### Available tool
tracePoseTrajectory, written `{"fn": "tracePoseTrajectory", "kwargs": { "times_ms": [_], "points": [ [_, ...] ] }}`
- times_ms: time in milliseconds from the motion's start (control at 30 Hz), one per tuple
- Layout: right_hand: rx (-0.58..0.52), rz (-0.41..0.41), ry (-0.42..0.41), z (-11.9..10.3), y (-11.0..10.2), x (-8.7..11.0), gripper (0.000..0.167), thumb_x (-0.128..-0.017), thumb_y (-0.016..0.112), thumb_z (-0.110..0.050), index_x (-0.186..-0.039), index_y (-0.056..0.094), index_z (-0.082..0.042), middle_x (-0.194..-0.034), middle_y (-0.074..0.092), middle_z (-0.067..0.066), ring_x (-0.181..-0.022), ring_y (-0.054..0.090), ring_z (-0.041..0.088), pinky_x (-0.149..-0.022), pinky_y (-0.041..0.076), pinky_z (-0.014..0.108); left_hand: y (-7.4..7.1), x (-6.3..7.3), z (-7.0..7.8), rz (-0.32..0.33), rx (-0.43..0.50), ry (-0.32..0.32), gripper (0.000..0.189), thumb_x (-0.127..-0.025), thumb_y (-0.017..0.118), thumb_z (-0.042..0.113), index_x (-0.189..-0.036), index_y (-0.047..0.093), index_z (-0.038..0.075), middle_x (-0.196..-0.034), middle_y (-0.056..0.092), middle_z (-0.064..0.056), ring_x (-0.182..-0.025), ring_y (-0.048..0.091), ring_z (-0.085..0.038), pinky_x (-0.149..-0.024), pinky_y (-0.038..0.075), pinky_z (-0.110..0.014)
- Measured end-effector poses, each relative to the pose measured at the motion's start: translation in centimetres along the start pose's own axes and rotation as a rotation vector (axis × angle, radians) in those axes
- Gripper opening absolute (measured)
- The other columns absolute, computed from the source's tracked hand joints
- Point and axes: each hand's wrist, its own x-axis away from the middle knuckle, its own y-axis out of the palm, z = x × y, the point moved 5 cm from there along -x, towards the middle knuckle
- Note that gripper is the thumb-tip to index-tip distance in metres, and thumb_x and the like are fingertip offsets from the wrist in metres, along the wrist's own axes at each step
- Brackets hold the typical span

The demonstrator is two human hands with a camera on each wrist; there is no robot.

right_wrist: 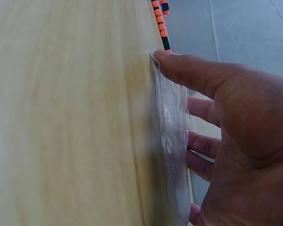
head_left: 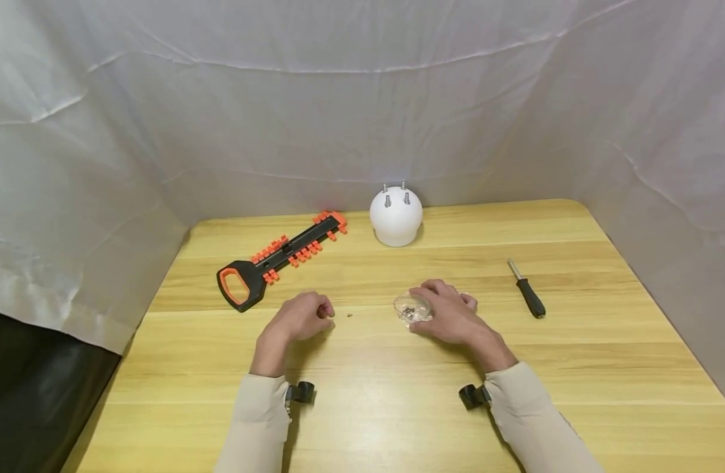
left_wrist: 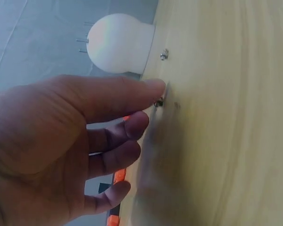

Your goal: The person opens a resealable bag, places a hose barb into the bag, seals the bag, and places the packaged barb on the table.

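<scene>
Right fingers (right_wrist: 205, 142) hold bag (right_wrist: 171, 127) (hardware (head_left: 409, 311): head view only).

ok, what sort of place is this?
Likely a curtained-off work booth: grey cloth behind and beside a wood-grain table, with a screwdriver and a plastic bag of little parts.

The bag (head_left: 404, 304) is colourless, the globe (head_left: 396, 220) white, the rack (head_left: 292, 249) black-and-orange, the table (head_left: 374, 410) streaked yellow.

Long beige sleeves (head_left: 258, 420), black wrist-worn cameras (head_left: 305, 392)
</scene>
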Motion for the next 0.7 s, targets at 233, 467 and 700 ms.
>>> {"fn": "tracePoseTrajectory", "kwargs": {
  "times_ms": [233,467,700],
  "points": [
    [-0.003,0.007,0.0,0.07,-0.17,-0.06,0.072,-0.078,0.076,-0.043,-0.142,0.048,-0.026,-0.149,0.037,0.005,-0.134,0.036,0.031,-0.095,0.016,0.058,0.05,0.12,-0.35,0.004,-0.015,-0.017,0.007,-0.086,0.073,0.028,-0.082,0.068,0.025,-0.081,0.066,0.012,-0.077,0.055,-0.009,-0.094,0.037,-0.054],
    [0.0,0.008,0.001,0.05,-0.23,-0.12,0.073,-0.078,0.076,-0.043,-0.142,0.048,-0.025,-0.149,0.037,0.005,-0.133,0.036,0.031,-0.095,0.016,0.057,0.18,0.09,-0.4,-0.001,-0.014,-0.02,0.009,-0.09,0.067,0.024,-0.081,0.068,0.024,-0.077,0.064,0.012,-0.075,0.053,-0.011,-0.095,0.033,-0.054],
    [-0.004,-0.006,0.008,0.1,0.0,-0.15,0.073,-0.079,0.076,-0.044,-0.143,0.047,-0.026,-0.149,0.037,0.005,-0.134,0.036,0.031,-0.096,0.014,0.057,0.59,-0.19,0.01,0.018,-0.015,0.048,0.014,-0.094,0.058,0.021,-0.081,0.065,0.023,-0.077,0.06,0.01,-0.075,0.051,-0.012,-0.091,0.032,-0.053]
  ]
}}
